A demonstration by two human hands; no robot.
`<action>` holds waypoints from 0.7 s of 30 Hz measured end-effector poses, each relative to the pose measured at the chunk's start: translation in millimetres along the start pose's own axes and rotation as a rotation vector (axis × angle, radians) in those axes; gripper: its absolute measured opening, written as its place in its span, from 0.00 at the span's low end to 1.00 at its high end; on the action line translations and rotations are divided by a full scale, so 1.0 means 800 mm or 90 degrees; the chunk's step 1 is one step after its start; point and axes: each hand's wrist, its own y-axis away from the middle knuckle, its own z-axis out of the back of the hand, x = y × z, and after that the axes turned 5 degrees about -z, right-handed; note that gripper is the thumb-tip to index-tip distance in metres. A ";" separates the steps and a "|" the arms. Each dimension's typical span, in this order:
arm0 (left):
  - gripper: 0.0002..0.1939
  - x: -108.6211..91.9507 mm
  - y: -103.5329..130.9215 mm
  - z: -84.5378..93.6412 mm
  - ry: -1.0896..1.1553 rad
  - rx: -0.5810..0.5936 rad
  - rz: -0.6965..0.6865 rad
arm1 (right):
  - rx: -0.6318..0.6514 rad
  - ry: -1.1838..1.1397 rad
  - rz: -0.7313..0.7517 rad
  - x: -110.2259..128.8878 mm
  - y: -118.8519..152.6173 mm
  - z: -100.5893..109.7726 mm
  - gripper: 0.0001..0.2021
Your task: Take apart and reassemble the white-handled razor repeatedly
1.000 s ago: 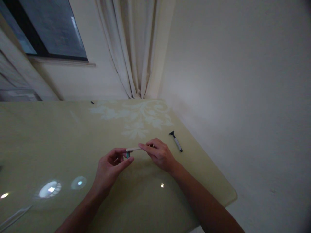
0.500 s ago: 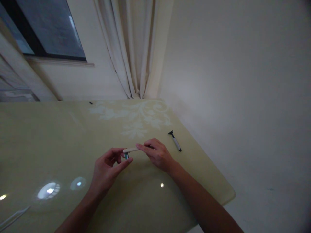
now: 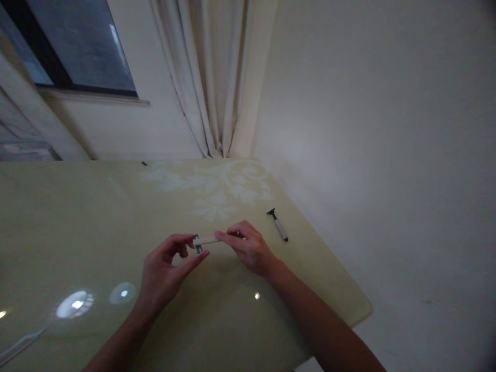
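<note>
Between the thumb and fingertips of my left hand (image 3: 165, 266) is a small dark and teal piece (image 3: 198, 244), held upright by its ends. My right hand (image 3: 248, 245) pinches a pale flat stick (image 3: 207, 241), whose left end lies against the small piece. Both hands are above the table. To the right of my right hand, a razor with a grey handle and black head (image 3: 279, 228) lies on the tabletop.
The glossy greenish table (image 3: 96, 217) has a pale floral pattern and light reflections. A small black object (image 3: 144, 164) lies near its far edge. A white cable (image 3: 23, 343) is at the lower left. Curtains (image 3: 217, 77) and walls stand behind and to the right.
My left hand has shifted slightly left and opened its thumb and fingertips wider around the small piece, which now shows more fully. My right hand has moved slightly left with the stick.
</note>
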 end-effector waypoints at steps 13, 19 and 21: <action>0.23 -0.002 -0.002 0.003 -0.009 -0.018 -0.023 | 0.025 -0.074 -0.057 -0.005 0.003 -0.001 0.17; 0.21 -0.003 -0.001 0.002 -0.037 0.001 -0.050 | 0.020 -0.095 -0.064 -0.005 0.002 0.001 0.15; 0.21 -0.003 0.000 0.002 -0.049 0.006 -0.055 | 0.027 -0.102 -0.050 -0.006 0.002 0.001 0.15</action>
